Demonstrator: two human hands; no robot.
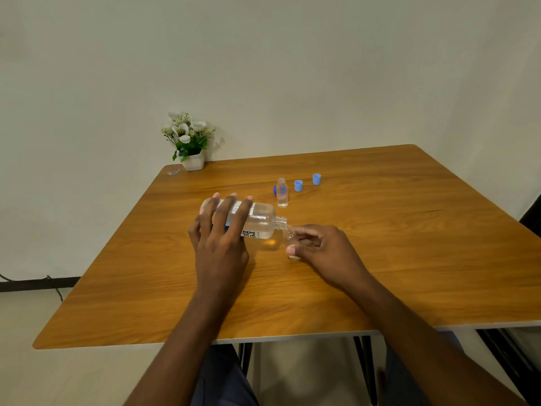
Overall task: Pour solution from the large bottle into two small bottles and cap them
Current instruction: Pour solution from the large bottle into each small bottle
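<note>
Sm bottle (289, 235), R hand (322, 247), at lg bottle (262, 221)

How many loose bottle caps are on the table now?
3. One light blue plastic cap, a second light blue cap right of it, and a dark blue cap partly hidden behind the upright small clear bottle. Others may be hidden.
</note>
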